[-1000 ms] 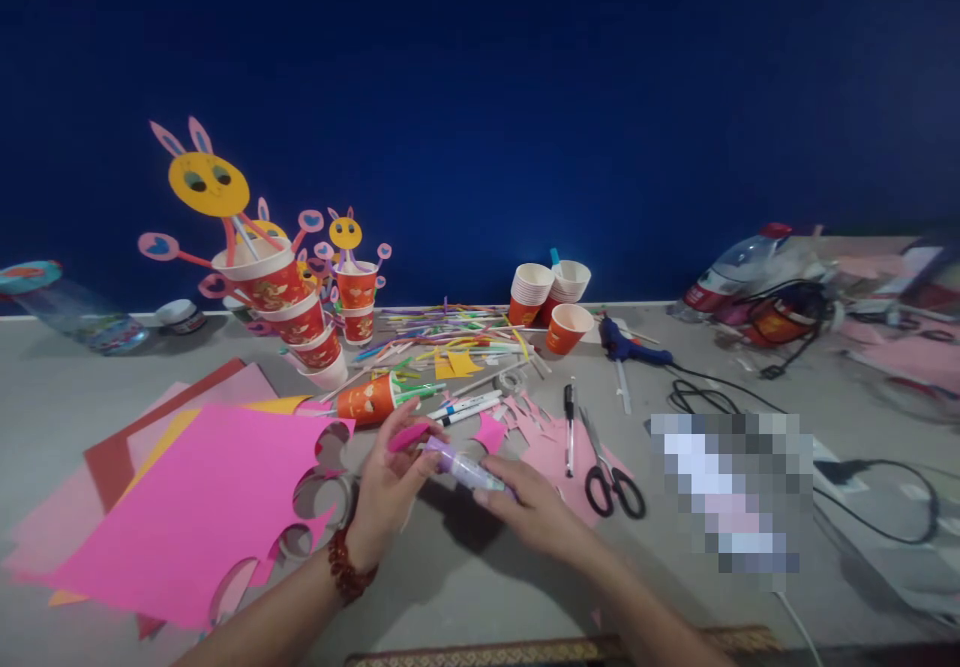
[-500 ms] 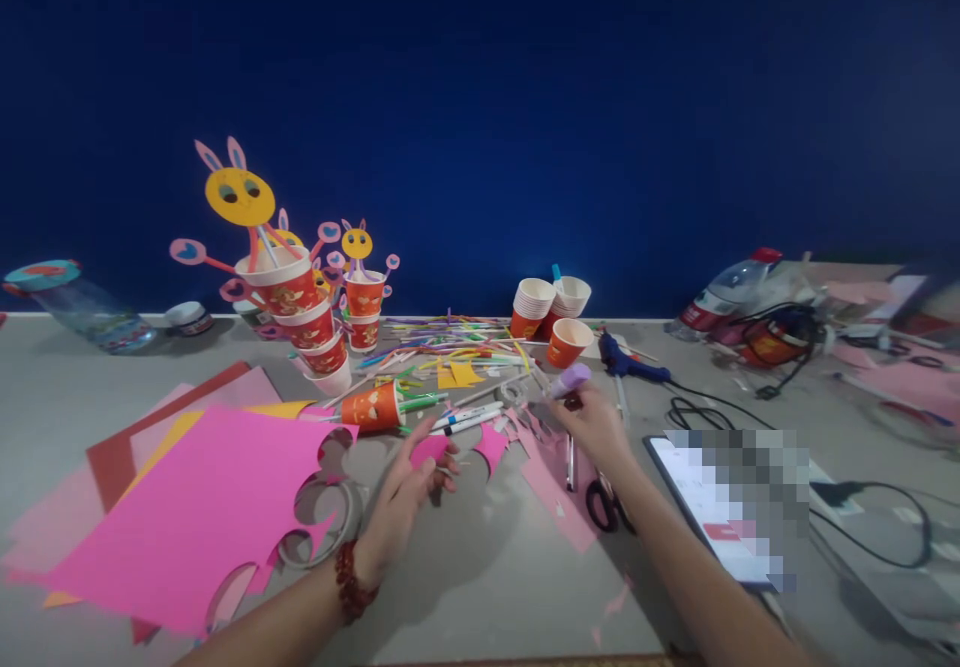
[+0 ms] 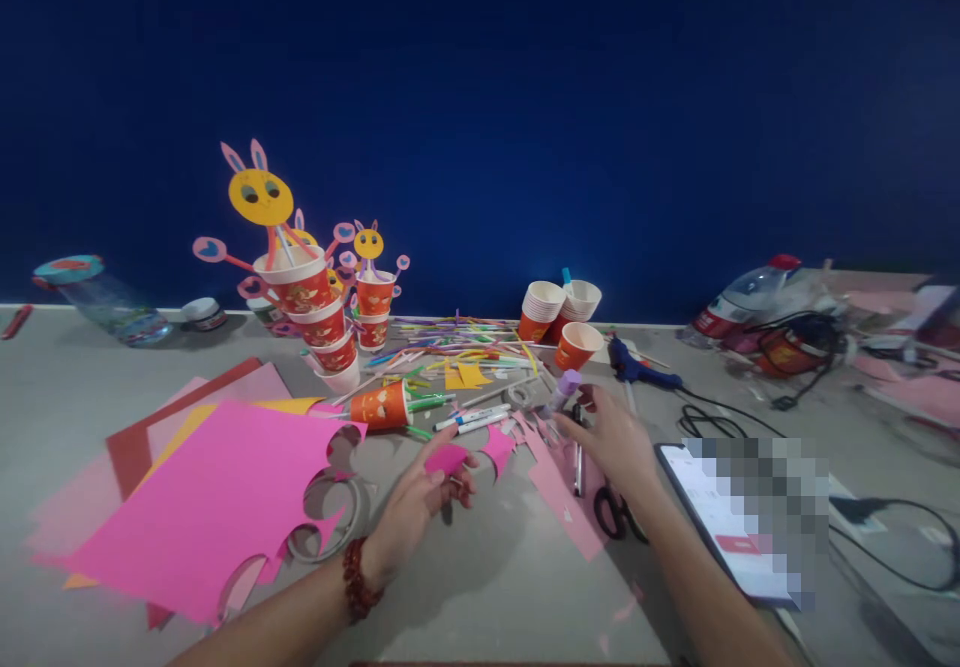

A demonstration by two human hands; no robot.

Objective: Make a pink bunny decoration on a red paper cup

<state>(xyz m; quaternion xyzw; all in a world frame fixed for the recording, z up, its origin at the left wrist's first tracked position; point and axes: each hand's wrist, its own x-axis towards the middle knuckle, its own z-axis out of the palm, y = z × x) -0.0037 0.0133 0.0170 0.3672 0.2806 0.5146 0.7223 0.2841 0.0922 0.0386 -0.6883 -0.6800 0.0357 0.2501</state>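
Note:
My left hand (image 3: pixel 420 497) has its fingers closed on a small bright pink paper piece (image 3: pixel 445 459), over the middle of the table. My right hand (image 3: pixel 619 442) is open, thumb and fingers apart, just right of a purple-capped glue stick (image 3: pixel 562 390). The glue stick leans slightly; whether a fingertip touches it is hard to tell. Beneath the right hand lie a pen (image 3: pixel 578 467), black-handled scissors (image 3: pixel 611 513) and a pale pink paper strip (image 3: pixel 566 507). Between the hands are a pink paper scrap (image 3: pixel 498 447) and white markers (image 3: pixel 480 418).
Pink sheets (image 3: pixel 217 507) with cut-out edges cover the left side. Behind them stands a stack of red cups (image 3: pixel 300 292) with a yellow paper face. An orange cup (image 3: pixel 379 409) lies on its side. A blue glue gun (image 3: pixel 637 367) and a phone (image 3: pixel 720 517) are at right.
My right hand has opened and drawn back from the glue stick, which now stands apart from the palm. The left hand still holds the pink paper. The whole view has shifted slightly.

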